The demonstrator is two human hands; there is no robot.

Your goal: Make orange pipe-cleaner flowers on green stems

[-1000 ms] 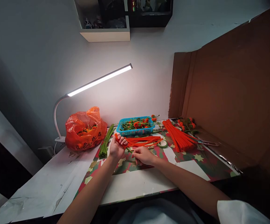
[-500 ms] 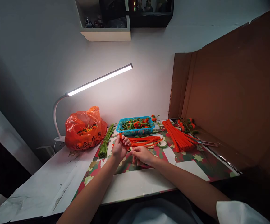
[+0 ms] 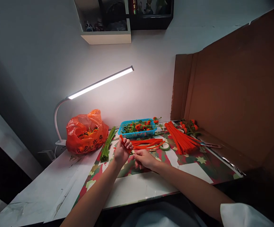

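The left hand (image 3: 122, 151) is clamping its fingers around a fuzzy orange pipe cleaner (image 3: 121, 136), whose tip is poking up beside the thumb. Just right of it, the right hand (image 3: 144, 158) is holding thumb and forefinger close together; whether they are pinching anything, I cannot tell. Loose orange pipe cleaners (image 3: 148, 144) are lying just beyond both hands, with a blue plastic basket (image 3: 137, 135) sitting behind those. A green pipe cleaner bundle (image 3: 107, 148) is lying left of the left hand; a green tape roll (image 3: 164, 149) is lying beyond the right.
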